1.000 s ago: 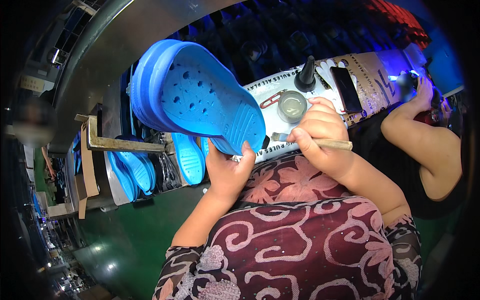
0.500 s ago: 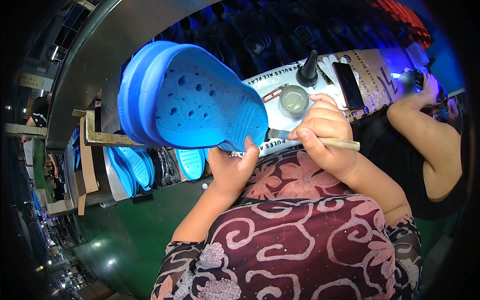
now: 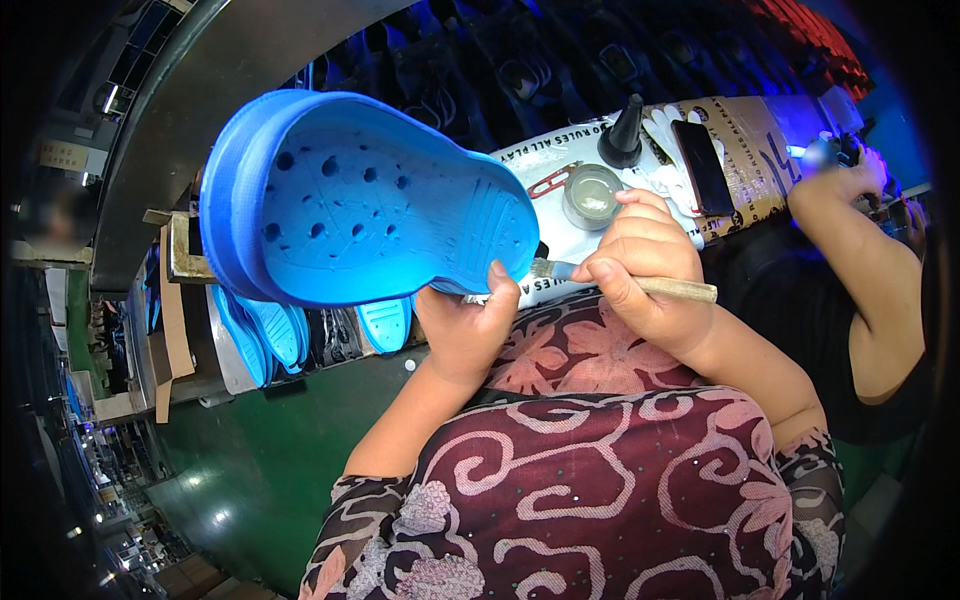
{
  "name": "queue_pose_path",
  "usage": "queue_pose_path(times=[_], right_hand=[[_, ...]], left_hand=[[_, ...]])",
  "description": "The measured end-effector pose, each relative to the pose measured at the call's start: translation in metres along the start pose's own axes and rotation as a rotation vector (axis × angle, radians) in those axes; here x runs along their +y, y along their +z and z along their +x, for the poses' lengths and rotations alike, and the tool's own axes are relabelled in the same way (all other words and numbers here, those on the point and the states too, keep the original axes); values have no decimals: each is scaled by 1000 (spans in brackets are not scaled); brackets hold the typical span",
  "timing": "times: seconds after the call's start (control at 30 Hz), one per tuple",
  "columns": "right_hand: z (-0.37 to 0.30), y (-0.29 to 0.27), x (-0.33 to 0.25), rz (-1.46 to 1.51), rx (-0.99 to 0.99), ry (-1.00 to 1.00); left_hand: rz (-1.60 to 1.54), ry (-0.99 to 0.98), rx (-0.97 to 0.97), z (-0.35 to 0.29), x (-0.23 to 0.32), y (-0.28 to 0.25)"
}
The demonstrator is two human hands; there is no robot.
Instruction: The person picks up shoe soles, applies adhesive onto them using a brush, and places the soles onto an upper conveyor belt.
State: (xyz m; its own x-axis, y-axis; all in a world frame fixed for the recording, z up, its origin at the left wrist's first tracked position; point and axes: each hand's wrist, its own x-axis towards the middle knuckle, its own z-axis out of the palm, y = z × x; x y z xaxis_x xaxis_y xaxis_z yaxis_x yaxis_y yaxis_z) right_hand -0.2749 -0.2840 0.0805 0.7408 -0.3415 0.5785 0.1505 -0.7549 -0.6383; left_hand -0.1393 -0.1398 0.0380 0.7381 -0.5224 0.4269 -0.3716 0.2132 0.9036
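A large blue foam clog sole (image 3: 340, 200) with several holes in its footbed is held up by my left hand (image 3: 465, 325). The thumb lies on the narrow heel end and the other fingers go beneath it. My right hand (image 3: 650, 260) is closed round a paintbrush (image 3: 680, 289) with a pale handle. Its bristles are beside the heel edge; whether they touch it I cannot tell. Just beyond the right hand stands a small round jar (image 3: 592, 197) with greyish clear contents, and a red-handled tool (image 3: 550, 184) lies beside it.
A black cone-shaped nozzle (image 3: 625, 135), a white glove (image 3: 662, 130) and a dark phone (image 3: 702, 168) are on the printed wrapping. More blue soles (image 3: 270, 330) rest on a lower surface at left. A co-worker's arm (image 3: 860, 270) reaches in at right. A metal edge (image 3: 160, 130) curves along the left.
The sole has swung left and tilted, so more of its footbed shows. The brush tip has moved slightly away from the heel. Both hands keep their grip.
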Motion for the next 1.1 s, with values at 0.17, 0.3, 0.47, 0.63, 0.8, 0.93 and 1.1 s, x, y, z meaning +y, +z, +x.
queue_pose_path(times=[0.17, 0.3, 0.47, 0.63, 0.8, 0.93, 1.1], right_hand=[[3, -11, -1, 33, -23, 30], [9, -7, -1, 44, 32, 18], [11, -9, 1, -67, -12, 25], [6, -12, 0, 11, 44, 74], [7, -10, -1, -71, -23, 9], [7, -17, 3, -104, 6, 15], [2, -35, 6, -40, 140, 10]], left_hand=[[-1, -82, 29, 0, -2, -2], [14, -140, -8, 3, 0, -1], [-9, -166, -32, 6, 1, -2], [31, -176, -2, 3, 5, -3], [69, -137, -52, 1, 6, 0], [58, -97, -47, 4, 4, 0], [-5, -91, -38, 12, 16, 0]])
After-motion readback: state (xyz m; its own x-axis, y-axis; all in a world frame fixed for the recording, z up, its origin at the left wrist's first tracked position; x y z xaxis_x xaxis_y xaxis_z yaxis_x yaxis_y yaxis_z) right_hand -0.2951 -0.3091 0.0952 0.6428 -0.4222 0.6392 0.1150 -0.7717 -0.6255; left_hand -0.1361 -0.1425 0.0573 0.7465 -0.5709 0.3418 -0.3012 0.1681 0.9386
